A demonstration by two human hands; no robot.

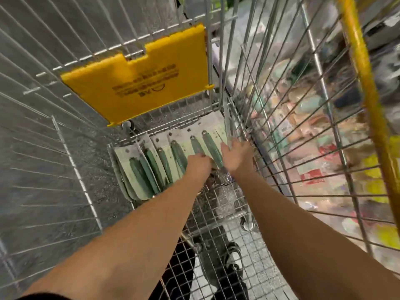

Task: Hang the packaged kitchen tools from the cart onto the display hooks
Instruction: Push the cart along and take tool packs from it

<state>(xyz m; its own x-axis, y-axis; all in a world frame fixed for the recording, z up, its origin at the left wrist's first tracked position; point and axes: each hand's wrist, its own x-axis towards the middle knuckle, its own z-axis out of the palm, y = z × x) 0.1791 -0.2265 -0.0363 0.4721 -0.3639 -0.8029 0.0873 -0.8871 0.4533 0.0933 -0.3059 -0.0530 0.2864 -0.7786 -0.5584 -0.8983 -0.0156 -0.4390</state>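
Bright, even light; motion-blurred, fisheye-bent edges.

Head view, looking down into wire cart [218, 217]. Row of packaged kitchen tools [151, 167] lies overlapped on the cart floor at its far end: green handles on pale backing cards. Left hand [198, 164] rests on the packages near mid-row, fingers curled down; grip not resolvable. Right hand [237, 155] at the right end of the row, fingers spread against the rightmost packages. Yellow plastic flap [138, 74] hangs on the cart's far wall. Blurred shelf goods [313, 131] show through the right side.
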